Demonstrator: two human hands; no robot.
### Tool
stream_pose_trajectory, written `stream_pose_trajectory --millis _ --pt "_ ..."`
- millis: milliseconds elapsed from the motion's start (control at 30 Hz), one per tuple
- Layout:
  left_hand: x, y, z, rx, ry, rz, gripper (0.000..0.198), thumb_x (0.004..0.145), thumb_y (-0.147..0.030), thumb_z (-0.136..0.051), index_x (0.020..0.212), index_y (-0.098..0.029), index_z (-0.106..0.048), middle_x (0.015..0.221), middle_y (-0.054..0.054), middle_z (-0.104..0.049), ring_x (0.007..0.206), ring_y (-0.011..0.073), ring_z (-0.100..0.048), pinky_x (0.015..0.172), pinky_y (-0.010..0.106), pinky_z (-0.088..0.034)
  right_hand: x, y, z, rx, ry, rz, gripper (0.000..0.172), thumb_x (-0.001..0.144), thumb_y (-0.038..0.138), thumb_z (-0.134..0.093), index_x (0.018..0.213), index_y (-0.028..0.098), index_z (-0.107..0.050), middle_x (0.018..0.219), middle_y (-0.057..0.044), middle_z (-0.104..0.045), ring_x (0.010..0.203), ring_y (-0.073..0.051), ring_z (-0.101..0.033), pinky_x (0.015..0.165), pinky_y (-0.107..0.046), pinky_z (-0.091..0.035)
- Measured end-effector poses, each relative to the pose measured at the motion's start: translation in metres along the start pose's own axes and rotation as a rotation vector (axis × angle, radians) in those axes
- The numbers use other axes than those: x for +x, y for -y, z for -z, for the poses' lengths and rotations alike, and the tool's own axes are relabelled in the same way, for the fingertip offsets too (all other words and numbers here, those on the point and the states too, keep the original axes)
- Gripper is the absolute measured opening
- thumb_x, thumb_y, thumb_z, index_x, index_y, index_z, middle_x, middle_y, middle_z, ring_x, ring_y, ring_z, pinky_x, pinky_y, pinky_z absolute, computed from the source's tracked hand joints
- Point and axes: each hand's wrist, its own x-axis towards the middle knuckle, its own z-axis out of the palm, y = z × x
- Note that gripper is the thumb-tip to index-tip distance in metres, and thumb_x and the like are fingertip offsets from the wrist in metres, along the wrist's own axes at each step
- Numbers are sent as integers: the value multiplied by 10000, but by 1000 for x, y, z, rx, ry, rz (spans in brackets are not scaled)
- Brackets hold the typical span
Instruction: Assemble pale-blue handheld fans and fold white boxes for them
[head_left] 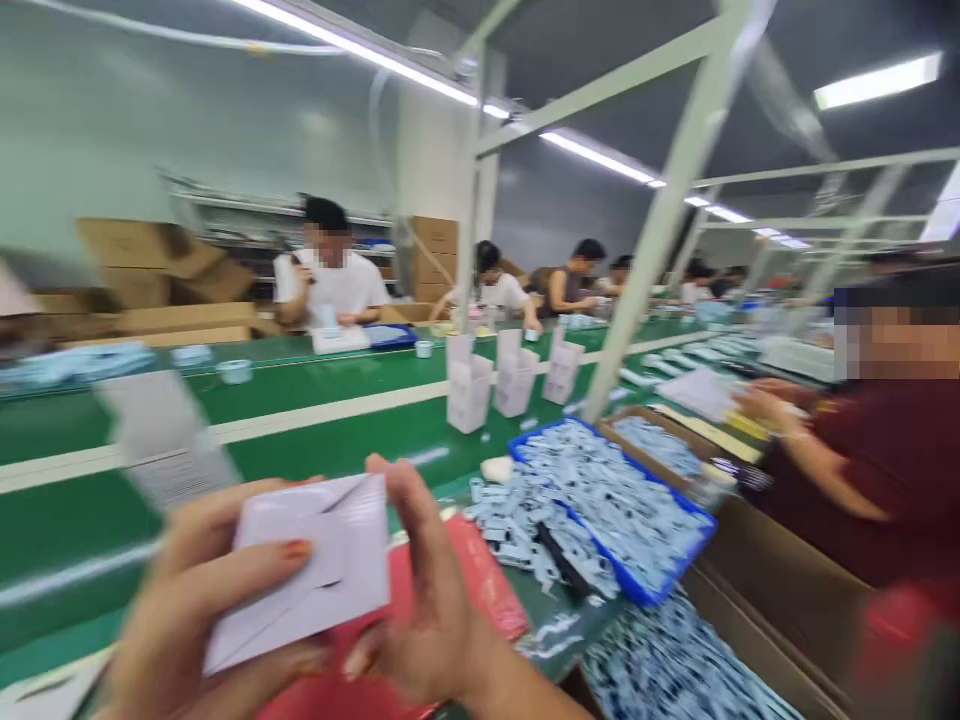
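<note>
small white carton (pixel 311 565) — flaps folded, left hand (pixel 191 610), right hand (pixel 427 600)

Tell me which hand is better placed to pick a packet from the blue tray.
Right hand, probably: the blue tray lies on its side, while the left hand pins the white box with its thumb.

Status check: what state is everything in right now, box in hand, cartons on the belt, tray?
Small white cardboard box: held tilted in both hands, visible face's flaps folded shut.
Left hand: gripping the box, thumb across its face.
Right hand: gripping the box's right edge.
Three white upright cartons: standing on the green conveyor belt, tops open.
Blue plastic tray: heaped with pale blue packets, some spilled over its left rim.
</note>
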Motion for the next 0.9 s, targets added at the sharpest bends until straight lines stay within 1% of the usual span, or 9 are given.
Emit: stream_pose_trajectory --millis 67,133,200,267,367,433,633,800,900 --pt "-6 -14 9 -274 -64 -15 436 838 -665 -690 1199 -429 -627 1344 47 -514 1252 348 -535 1012 492 -510 -2 -7 0 47 40 29 1104 777 482 -850 1629 293 -175 1563 -154 -430 1414 -347 -480 1173 -553 -414" --pt "-7 -22 3 -636 -75 173 383 895 -656 -618 1048 -307 -660 1283 84 -551 1251 341 -531 930 415 -543 -5 -11 1 -51 39 94 1052 805 403 -821 1629 310 -173 1510 -142 -465 1362 -337 -508 1136 -541 -446" --pt "-9 -26 -7 -898 -89 437 276 928 -535 -639 916 -259 -650 1243 73 -582 1190 283 -555 833 302 -544 -9 -11 5 -216 52 145 985 816 339 -787 1619 312 -218 1479 -127 -469 1336 -329 -501 1124 -528 -445" --pt "-13 -29 -14 -1052 -96 640 150 906 -394 -703 1025 -309 -670 1266 49 -587 1120 232 -574 802 254 -534 -13 -9 11 -325 104 165 933 828 321 -749 1612 291 -245 1464 -126 -468 1321 -323 -493 1110 -516 -446" --pt "-22 -30 -17 -1151 -55 797 610 849 -358 -765 1400 -441 -517 1376 43 -539 1096 220 -578 825 272 -552 -16 -6 18 -390 199 152 885 842 285 -688 1611 271 -248 1465 -125 -459 1328 -314 -480 1099 -502 -446" --pt "-27 -29 -17 -1149 -47 852 650 821 -360 -790 1413 -414 -525 1393 42 -535 1095 214 -572 832 258 -548 -17 -6 20 -413 245 142 875 833 259 -665 1606 265 -256 1463 -121 -459 1330 -308 -473 1095 -497 -444" --pt "-33 -25 -26 -1072 -36 901 355 840 -313 -748 1185 -324 -667 1051 20 -650 890 165 -586 747 224 -524 -20 -7 23 -452 285 152 873 836 227 -652 1611 247 -249 1446 -126 -459 1301 -294 -487 1083 -483 -449" --pt "-34 -23 -24 -1218 -73 835 570 842 -332 -753 1382 -398 -582 1392 23 -574 1082 202 -596 834 244 -544 -24 -5 23 -435 265 115 856 844 270 -697 1590 240 -278 1452 -135 -463 1319 -303 -488 1103 -487 -447" --pt "-33 -22 -26 -1263 -113 820 593 868 -334 -723 1429 -408 -544 1419 31 -569 1074 204 -613 841 257 -551 -26 -6 21 -443 245 93 844 846 298 -703 1579 247 -289 1454 -132 -472 1324 -307 -491 1105 -495 -452"
